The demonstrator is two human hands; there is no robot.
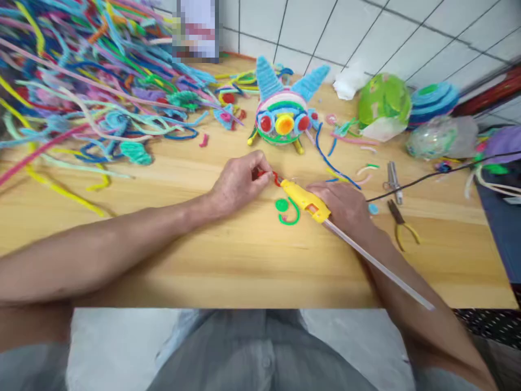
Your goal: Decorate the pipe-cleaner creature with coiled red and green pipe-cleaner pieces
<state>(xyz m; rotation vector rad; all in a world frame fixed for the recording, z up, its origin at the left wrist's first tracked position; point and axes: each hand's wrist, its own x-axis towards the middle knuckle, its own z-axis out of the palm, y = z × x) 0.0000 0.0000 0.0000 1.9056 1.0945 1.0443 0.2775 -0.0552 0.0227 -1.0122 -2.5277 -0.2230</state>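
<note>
White wall tiles (309,27) back the wooden table (228,271). Before the blue-eared figure (283,103), fingertips of the left hand (242,182) pinch a red pipe-cleaner piece (277,179) near the tip of the yellow glue gun (303,198), clasped by the right hand (342,203). Apparently gluing; next calls for steady, sparing application.

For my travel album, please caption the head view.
Left fingers pinch a red strip by the yellow glue gun in the right hand, before a colourful craft figure.
</note>
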